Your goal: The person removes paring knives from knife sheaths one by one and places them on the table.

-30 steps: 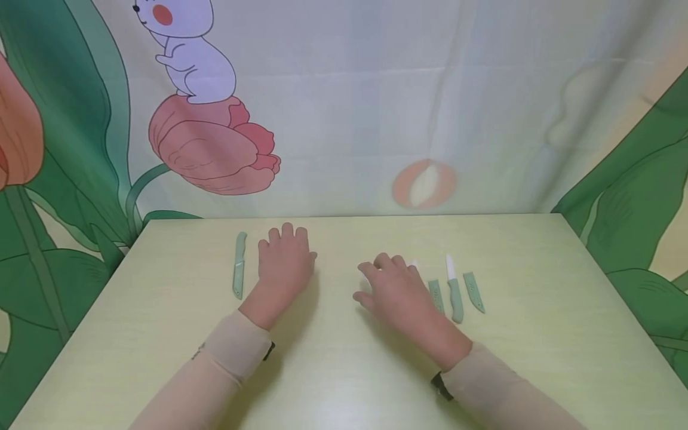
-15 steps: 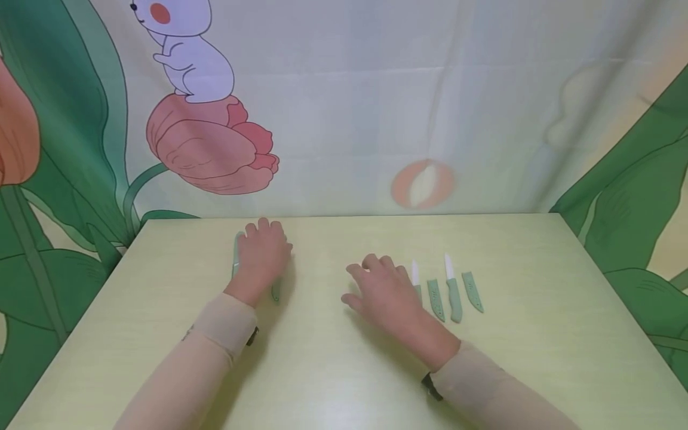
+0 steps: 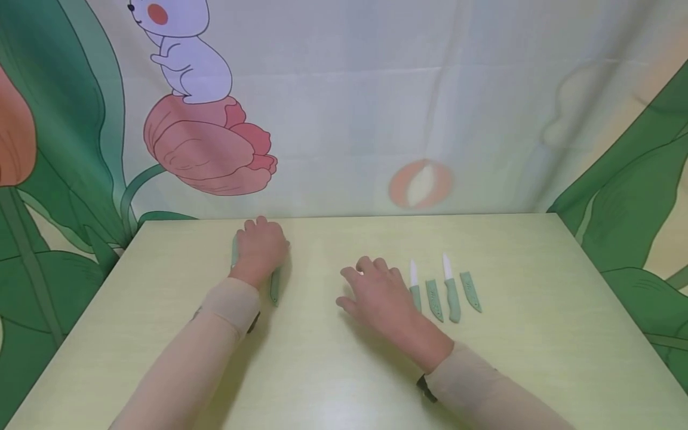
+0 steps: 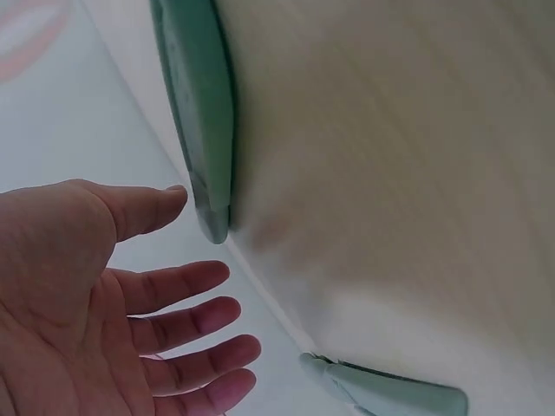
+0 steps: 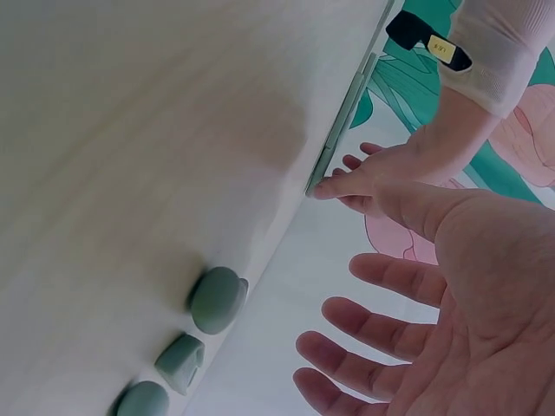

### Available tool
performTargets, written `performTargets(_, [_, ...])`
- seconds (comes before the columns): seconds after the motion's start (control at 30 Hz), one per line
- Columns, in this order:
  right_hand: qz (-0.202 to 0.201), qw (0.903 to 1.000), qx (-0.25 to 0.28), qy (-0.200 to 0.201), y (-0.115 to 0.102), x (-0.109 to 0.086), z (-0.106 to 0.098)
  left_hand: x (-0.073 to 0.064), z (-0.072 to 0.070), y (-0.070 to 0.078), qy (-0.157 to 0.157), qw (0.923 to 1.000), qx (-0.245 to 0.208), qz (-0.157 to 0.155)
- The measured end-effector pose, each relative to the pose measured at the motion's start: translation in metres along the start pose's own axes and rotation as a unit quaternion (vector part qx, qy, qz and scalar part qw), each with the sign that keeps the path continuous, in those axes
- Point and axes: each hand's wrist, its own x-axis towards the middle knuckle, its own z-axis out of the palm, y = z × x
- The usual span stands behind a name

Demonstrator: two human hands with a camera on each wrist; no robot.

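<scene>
My left hand point(image 3: 261, 248) reaches over a green sheathed knife point(image 3: 275, 286) and hides its far part. In the left wrist view the fingers spread loosely, thumb close beside that knife point(image 4: 201, 104), nothing held. A second sheathed knife point(image 3: 235, 251) lies just left, partly covered by the hand; its end shows low in the left wrist view. My right hand point(image 3: 384, 298) hovers with loosely bent, empty fingers left of two bare knives with white blades and green handles. The nearer knife point(image 3: 413, 275) is partly hidden behind it; the farther knife point(image 3: 452, 292) shows whole.
A green sheath point(image 3: 435, 300) lies between the two bare knives, and another sheath point(image 3: 471, 291) to their right. The pale table point(image 3: 333, 370) ends at the back against a printed curtain point(image 3: 333, 131).
My left hand has moved left from the middle onto the sheathed knives, covering part of both. My right hand has drifted slightly left, uncovering more of the nearer bare knife and its sheath.
</scene>
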Motion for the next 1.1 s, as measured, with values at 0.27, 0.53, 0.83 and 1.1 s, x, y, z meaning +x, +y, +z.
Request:
performTargets(0.27, [-0.005,0.9999,-0.010,-0.005,-0.004,0.002,0.000,0.007,0.003,0.002,-0.014,0.9997,0.014,-0.011])
performTargets(0.53, [0.000,0.9999,-0.006,-0.013,-0.006,0.005,0.002,0.010,0.004,0.007,-0.023,0.9990,0.017,-0.034])
performTargets(0.83, [0.006,0.9993,0.001,-0.038,-0.015,0.016,0.002,0.013,0.006,0.012,-0.038,0.9972,0.021,-0.060])
performTargets(1.1, [0.012,0.9982,0.000,-0.058,-0.024,0.024,0.006,0.008,0.004,0.021,-0.046,0.9943,0.001,-0.097])
